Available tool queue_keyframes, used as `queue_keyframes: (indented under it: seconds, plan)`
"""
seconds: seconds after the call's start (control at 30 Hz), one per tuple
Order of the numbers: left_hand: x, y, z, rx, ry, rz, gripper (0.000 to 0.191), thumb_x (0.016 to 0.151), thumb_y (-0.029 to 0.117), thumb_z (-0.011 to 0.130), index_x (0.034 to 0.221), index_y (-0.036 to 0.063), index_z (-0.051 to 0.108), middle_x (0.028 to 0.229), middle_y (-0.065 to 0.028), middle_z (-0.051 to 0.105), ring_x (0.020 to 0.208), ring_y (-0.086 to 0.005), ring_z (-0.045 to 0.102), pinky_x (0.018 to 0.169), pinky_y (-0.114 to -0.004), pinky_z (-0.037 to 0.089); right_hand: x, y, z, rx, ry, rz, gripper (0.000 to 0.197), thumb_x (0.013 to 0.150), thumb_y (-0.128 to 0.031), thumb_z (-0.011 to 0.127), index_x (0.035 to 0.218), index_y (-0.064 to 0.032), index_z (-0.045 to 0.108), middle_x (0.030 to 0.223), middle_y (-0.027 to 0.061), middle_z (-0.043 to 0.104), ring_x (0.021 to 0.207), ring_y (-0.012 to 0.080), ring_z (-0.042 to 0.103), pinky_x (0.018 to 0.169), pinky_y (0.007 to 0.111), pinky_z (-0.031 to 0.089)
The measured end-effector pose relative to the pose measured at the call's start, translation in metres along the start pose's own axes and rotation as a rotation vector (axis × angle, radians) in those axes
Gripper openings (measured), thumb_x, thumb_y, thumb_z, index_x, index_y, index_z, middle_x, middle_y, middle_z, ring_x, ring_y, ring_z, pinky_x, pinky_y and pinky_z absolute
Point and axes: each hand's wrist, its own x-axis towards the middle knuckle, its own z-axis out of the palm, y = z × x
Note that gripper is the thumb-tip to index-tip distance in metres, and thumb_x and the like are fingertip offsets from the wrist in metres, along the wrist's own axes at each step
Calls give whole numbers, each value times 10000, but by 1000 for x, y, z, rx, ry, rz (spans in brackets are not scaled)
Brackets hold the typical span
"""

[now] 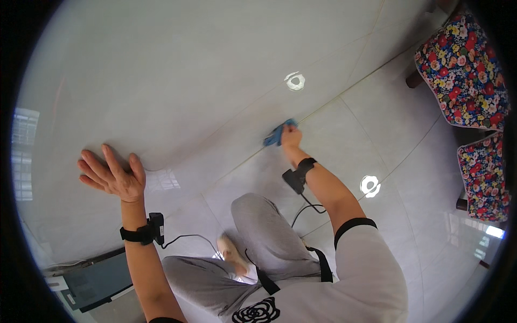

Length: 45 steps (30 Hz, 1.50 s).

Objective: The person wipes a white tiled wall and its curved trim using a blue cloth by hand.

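My right hand [291,136] is closed on a blue cloth [274,137], which lies along the seam where the glossy white tiled wall [161,80] meets the tiled floor [355,133]. Part of the cloth sticks out to the left of the fingers. My left hand [114,174] is spread with its fingers apart, palm towards the wall, and holds nothing. Each forearm wears a black strap with a small device and a cable.
Two seats with floral covers [460,72] and dark wooden legs stand at the right. A dark glass-like panel [97,278] lies at the lower left. My bent knees and one foot are close below my hands. Light reflections show on the tiles.
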Motion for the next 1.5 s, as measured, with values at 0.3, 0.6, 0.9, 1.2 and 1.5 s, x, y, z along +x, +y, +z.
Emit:
queue_keyframes:
  seconds: [0.3, 0.6, 0.9, 1.2, 1.5]
  plan:
    - [4, -1, -5, -32, 42, -10, 479, 872, 356, 454, 1227, 35, 488, 1332, -248, 351, 1295, -363, 249, 1075, -433, 62, -18, -2, -13, 212, 89, -137, 284, 741, -199, 675, 883, 44, 635, 726, 127, 617, 642, 193, 556, 623, 304, 453]
    - [14, -15, -9, -73, 98, 29, 395, 819, 210, 503, 1172, 36, 542, 1282, -236, 426, 1263, -354, 322, 1075, -419, 98, -14, -5, -14, 185, 153, -123, 268, 734, -205, 668, 831, 44, 639, 720, 135, 627, 635, 191, 566, 594, 313, 449]
    - [15, -13, -12, -81, 91, -11, 375, 824, 198, 496, 1162, 46, 550, 1288, -224, 426, 1271, -352, 307, 1075, -418, 87, -6, 6, -17, 165, 222, -108, 276, 744, -222, 659, 795, 48, 645, 627, 109, 600, 566, 152, 535, 542, 301, 436]
    - [11, -13, -15, -84, 65, -6, 370, 832, 188, 486, 1160, 27, 547, 1306, -228, 403, 1272, -364, 296, 1074, -430, 85, -6, 6, -14, 105, 181, 55, 328, 718, -265, 676, 851, 34, 659, 757, 199, 638, 696, 284, 621, 655, 348, 476]
    - [7, -14, -16, -64, 56, 1, 382, 845, 190, 480, 1184, 19, 524, 1313, -222, 395, 1270, -375, 292, 1068, -445, 91, -8, 10, -12, 23, 250, -33, 299, 726, -225, 707, 871, 23, 628, 675, 85, 593, 615, 146, 525, 572, 289, 428]
